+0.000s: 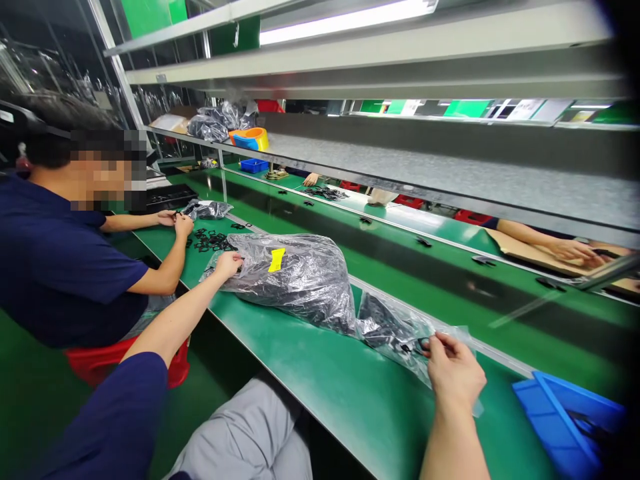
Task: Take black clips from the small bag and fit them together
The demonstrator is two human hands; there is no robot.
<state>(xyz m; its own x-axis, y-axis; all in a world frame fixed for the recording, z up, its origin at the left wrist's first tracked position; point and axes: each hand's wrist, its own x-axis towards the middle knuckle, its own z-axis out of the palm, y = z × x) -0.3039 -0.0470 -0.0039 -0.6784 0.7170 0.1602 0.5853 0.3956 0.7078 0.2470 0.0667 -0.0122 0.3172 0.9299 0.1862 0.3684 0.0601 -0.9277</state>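
A large clear plastic bag full of dark parts, with a yellow label, lies on the green bench. My left hand is at the bag's left end, its fingers pinched together at a dark spot there; what they grip is partly hidden. To the right lies a smaller clear bag of black parts. Over its open right end, my right hand pinches a small black plastic part between thumb and fingers.
A blue bin with black parts stands at the right. At the left sits a co-worker, handling small parts near a pile of black pieces. Behind the bags runs a green conveyor belt carrying scattered black parts, beneath a low shelf.
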